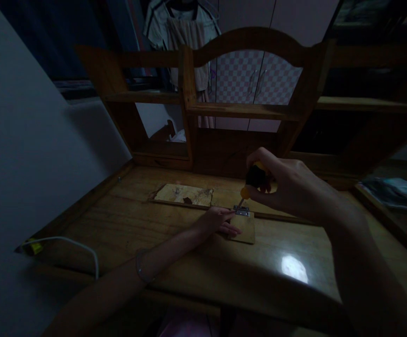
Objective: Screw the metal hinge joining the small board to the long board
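I see two bare hands working over one desk (119, 224). The right hand (284, 182) is grasping one screwdriver (255, 175), with its fingers curled round the black and yellow handle. The screwdriver is tilted, and its thin shaft goes down to one hinge (243, 211) of silver metal. The hinge lies at the far edge of one small board (245, 229), which is flat on the desk, near the middle.

The left hand (221, 220) comes from the other side. Some of its fingers rest on the small board and others reach the near corner of the hinge; whether they pinch something there, I cannot tell. One thin bracelet (139, 269) is around the left wrist.

Beyond the left hand, and apart from it, lies one long board (184, 194), with dark stains on its face. One white cable (70, 240) bends over the left end of the desk, beside one yellow thing (35, 246) which is too dark to name. One wooden shelf (242, 111) stands along the back.
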{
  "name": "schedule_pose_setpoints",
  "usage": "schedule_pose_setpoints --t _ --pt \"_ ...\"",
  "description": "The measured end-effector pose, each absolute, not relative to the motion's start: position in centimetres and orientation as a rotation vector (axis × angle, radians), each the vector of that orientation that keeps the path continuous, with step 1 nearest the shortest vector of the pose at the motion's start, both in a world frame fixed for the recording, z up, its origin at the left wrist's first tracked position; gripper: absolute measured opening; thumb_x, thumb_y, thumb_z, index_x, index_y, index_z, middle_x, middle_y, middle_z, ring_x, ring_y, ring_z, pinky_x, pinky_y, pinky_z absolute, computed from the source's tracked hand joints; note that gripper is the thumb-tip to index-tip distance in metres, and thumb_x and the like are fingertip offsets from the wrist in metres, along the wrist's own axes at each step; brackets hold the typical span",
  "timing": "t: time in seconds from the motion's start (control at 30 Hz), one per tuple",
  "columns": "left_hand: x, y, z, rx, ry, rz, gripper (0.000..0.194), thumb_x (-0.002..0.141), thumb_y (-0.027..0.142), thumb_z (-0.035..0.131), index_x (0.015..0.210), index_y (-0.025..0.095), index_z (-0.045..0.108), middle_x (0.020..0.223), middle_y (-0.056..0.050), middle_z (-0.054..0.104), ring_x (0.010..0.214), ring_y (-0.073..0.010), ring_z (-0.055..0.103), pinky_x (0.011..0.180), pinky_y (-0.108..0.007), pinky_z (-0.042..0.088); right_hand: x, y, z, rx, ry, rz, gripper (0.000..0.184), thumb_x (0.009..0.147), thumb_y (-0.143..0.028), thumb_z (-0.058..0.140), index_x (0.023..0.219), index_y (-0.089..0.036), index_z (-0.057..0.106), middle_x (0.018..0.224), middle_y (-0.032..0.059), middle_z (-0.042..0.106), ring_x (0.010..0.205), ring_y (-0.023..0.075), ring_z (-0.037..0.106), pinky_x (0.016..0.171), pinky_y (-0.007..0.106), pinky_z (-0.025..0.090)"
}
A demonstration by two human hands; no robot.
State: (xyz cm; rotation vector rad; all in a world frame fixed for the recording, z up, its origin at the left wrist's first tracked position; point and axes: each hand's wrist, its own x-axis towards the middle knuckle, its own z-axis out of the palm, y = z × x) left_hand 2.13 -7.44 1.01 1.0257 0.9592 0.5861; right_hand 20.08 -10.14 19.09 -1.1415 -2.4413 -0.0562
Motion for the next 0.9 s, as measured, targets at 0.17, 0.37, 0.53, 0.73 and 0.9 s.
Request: schedule_pose_setpoints --t 0.17,0.37,0.53,0.73,0.9 --pt "2.1 -7.2 0.5 0.998 0.949 0.584 0.040 0.096 0.037 0.053 0.118 0.004 0.053 0.101 -0.022 0.064 0.086 -0.0292 0.068 0.073 -0.034 0.053 20.0 -10.2 19.1 -1.142 -2.445 -0.049 0.036 0.077 -0.028 0.060 0.109 -0.026 0.044 0.077 -0.0072 0.056 0.058 -0.0021 0.048 0.052 0.005 0.032" --pt "1.7 -7.2 0.0 1.001 0.909 0.601 0.038 0.098 0.032 0.049 0.123 0.004 0.050 0.097 -0.021 0.065 0.084 -0.0279 0.068 0.072 -0.032 0.053 20.1 -10.2 18.9 -1.137 -2.442 -0.120 0.036 0.080 -0.034 0.059 0.110 -0.024 0.043 0.076 -0.0059 0.056 0.058 -0.0008 0.048 0.051 0.008 0.032" --pt "1.4 -7.3 -0.4 1.030 0.825 0.639 0.037 0.092 0.039 0.059 0.108 0.006 0.055 0.103 -0.019 0.062 0.092 -0.0313 0.066 0.078 -0.036 0.053 19.9 -10.0 18.5 -1.236 -2.431 -0.318 0.039 0.085 -0.049 0.052 0.112 -0.024 0.041 0.077 -0.0049 0.058 0.057 0.0046 0.048 0.052 0.019 0.028" --pt "1.0 -7.5 -0.5 1.067 0.794 0.632 0.038 0.092 0.039 0.060 0.107 0.005 0.052 0.098 -0.022 0.063 0.089 -0.0277 0.067 0.077 -0.032 0.052 19.9 -10.5 18.7 -1.152 -2.461 -0.148 0.050 0.085 -0.039 0.049 0.132 -0.026 0.039 0.129 -0.0036 0.051 0.105 0.0085 0.055 0.085 0.023 0.042" --pt "1.0 -7.2 -1.1 1.050 0.753 0.675 0.038 0.089 0.037 0.063 0.104 0.004 0.053 0.097 -0.019 0.062 0.093 -0.0309 0.066 0.080 -0.036 0.052 19.6 -10.2 18.6 -1.157 -2.413 -0.084 0.041 0.090 -0.043 0.045 0.128 -0.028 0.044 0.120 -0.0071 0.058 0.094 0.0038 0.057 0.074 0.019 0.040"
